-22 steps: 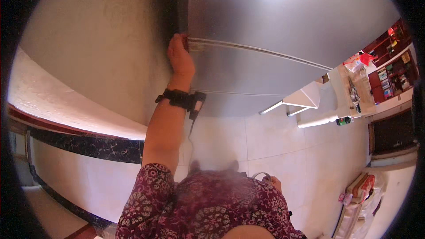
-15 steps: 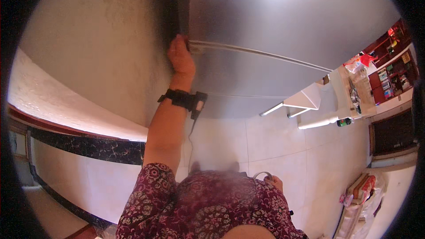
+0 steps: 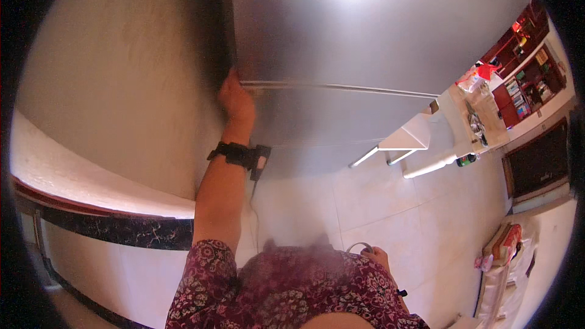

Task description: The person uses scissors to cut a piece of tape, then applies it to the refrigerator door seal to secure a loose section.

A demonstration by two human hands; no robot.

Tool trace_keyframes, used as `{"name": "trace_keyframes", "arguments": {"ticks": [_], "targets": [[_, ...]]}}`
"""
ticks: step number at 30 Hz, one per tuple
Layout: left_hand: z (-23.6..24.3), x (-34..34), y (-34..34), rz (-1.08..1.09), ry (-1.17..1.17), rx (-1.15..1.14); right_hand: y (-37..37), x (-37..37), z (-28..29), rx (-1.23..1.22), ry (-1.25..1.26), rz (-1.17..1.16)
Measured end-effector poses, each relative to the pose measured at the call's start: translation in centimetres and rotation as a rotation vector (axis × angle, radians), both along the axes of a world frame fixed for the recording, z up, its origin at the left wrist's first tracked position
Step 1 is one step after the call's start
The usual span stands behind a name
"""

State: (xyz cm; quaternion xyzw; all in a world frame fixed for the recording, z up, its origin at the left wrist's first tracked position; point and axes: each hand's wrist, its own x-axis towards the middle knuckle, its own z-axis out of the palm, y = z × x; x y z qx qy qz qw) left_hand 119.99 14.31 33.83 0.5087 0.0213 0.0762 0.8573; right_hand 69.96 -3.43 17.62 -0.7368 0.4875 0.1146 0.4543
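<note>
A tall grey refrigerator stands in front of me, with a pale horizontal seam between its upper and lower doors. My left hand is at its left edge, level with that seam. The fingers curl round the edge of the refrigerator door, and their tips are partly hidden. A black strap with a small device is on my left wrist, trailing a thin cable. Low at my right side, my right hand is closed on a thing with a thin, curved grey rim; my body hides most of it.
A beige wall runs close along the left of the refrigerator. To the right are a white folding-legged stand and a cluttered table. Dark red shelves lie beyond. A plastic-wrapped bundle leans at the lower right.
My view has tilted and turned slightly, so the refrigerator, table and shelves sit differently in it. My left hand stays at the door edge by the seam, and my right hand keeps its hold.
</note>
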Motion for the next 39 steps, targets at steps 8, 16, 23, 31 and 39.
{"name": "trace_keyframes", "arguments": {"ticks": [8, 16, 23, 31, 39], "targets": [[-1.9, 1.8, 1.4, 0.073, -0.241, 1.207, 0.2, 0.5, -2.1, 0.024, -0.171, -0.008], [1.1, -0.2, 0.1, 0.09, -0.15, 0.242, 0.0, 1.8, -0.3, 0.098, -0.203, -0.064], [-0.4, 1.1, 0.7, 0.059, -0.087, 0.695, 0.1, 0.2, -1.9, 0.068, -0.166, -0.014], [-0.2, -3.0, 2.7, -0.1, -0.153, 0.192, -1.8, 7.7, 4.9, -0.125, -0.422, 0.034], [-1.8, -0.4, 3.1, -0.086, -0.279, 0.353, -3.3, 29.6, 32.4, -1.429, -1.284, 0.956]]}}
